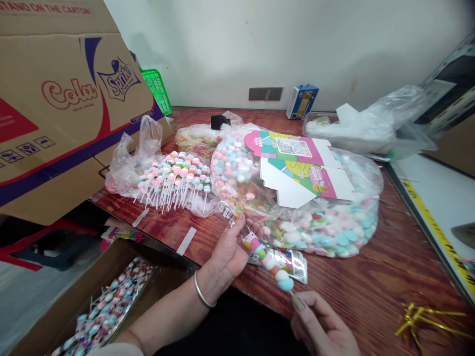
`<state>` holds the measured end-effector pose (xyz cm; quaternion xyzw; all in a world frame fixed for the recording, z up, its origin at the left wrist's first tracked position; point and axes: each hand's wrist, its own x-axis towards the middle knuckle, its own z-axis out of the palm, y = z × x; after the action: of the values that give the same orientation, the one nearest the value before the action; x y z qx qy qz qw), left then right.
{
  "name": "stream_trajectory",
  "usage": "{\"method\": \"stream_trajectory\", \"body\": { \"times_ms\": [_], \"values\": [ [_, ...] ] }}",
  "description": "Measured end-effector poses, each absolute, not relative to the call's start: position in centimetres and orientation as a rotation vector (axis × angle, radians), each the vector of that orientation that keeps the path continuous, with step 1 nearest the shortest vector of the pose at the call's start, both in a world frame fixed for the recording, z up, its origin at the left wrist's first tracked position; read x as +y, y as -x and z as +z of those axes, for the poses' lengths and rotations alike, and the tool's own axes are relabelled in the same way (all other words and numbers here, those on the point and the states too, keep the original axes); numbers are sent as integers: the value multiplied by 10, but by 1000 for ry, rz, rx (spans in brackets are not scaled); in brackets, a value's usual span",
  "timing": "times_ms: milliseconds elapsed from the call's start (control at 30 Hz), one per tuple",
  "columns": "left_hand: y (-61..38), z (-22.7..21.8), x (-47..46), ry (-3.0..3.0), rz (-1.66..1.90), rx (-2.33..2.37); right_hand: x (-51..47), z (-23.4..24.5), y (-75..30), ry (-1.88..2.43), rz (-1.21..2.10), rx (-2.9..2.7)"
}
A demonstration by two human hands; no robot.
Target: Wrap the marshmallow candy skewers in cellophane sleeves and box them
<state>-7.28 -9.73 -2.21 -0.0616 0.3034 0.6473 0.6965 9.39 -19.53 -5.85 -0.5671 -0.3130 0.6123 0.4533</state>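
My left hand [230,249] is closed on a small see-through printed bag [253,241], pinching it by its upper end. A marshmallow skewer [279,275] in pink, orange, white and blue lies partly inside that bag. My right hand [321,321] pinches the skewer's stick just below the blue marshmallow. Beneath the skewer, a stack of flat printed bags [299,264] rests on the wooden table [356,287]. Left of these, a heap of finished marshmallow skewers [174,173] lies on plastic, sticks pointing toward me.
Large bags of loose marshmallows [341,240] fill the table's middle, with flattened printed cartons [300,168] on top. A big cardboard box [74,109] stands left. Below it, an open box [156,277] contains many skewers. Gold twist ties [415,316] lie right; a plastic tub [334,129] sits behind.
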Motion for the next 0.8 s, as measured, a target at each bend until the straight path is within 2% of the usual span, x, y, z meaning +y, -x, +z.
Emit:
{"method": "stream_trajectory", "body": {
  "times_ms": [167,533,633,800],
  "values": [
    [63,-19,-98,110,1435,661,-193,-58,-95,1392,1424,-920],
    [47,-7,-88,120,1330,641,-183,-32,-95,1390,730,-1448],
    [43,0,-83,114,1301,595,-176,-28,-95,1472,853,-1426],
    [41,12,-77,128,1323,589,-166,-27,-92,1319,1503,-892]
  ]
}}
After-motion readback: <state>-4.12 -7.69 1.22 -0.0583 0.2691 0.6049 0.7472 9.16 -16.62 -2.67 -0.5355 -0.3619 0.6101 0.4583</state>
